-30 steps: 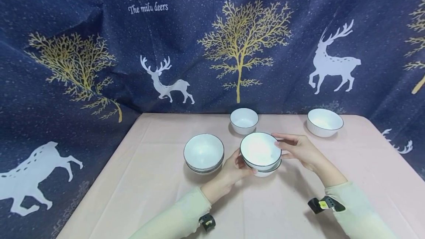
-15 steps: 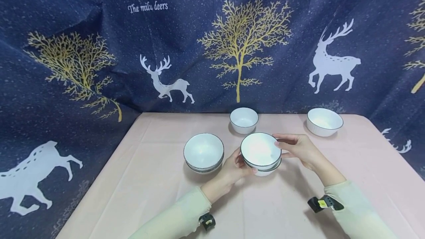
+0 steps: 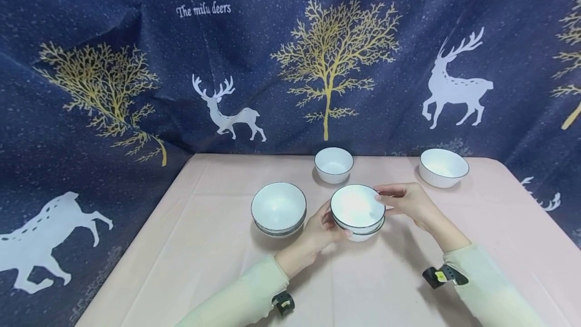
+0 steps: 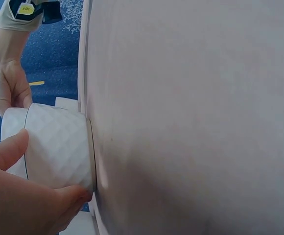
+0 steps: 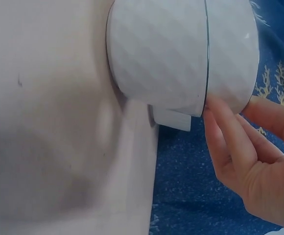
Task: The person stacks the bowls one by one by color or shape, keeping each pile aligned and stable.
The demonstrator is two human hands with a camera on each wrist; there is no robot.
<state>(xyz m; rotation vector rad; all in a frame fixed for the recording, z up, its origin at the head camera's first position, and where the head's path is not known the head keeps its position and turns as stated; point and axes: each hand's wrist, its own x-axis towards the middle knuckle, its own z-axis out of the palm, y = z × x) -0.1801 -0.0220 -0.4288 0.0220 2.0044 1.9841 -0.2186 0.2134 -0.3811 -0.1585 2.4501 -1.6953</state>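
Observation:
Two white bowls with dark rims stand one in the other, in front of me on the table. The upper bowl (image 3: 357, 207) sits inside the lower bowl (image 3: 360, 237), its rim a little above the lower one. My left hand (image 3: 314, 238) grips the lower bowl from the left; in the left wrist view, the thumb lies at its rim and the fingers near its base. With my right hand (image 3: 410, 207) I pinch the upper bowl at its right side, thumb at the rim. The right wrist view shows the lower bowl's faceted outer wall (image 5: 156, 54).
Left of my hands stands another stack of white bowls (image 3: 279, 208). Farther back is a small white bowl (image 3: 333, 164), and a wider white bowl (image 3: 444, 168) stands at the back right. A pink cloth covers the table (image 3: 204, 246); a dark blue curtain (image 3: 281, 24) hangs behind.
The upper bowl has sunk slightly and shifted a touch to the right, with the right hand on it. My left hand and the other bowls stay in place.

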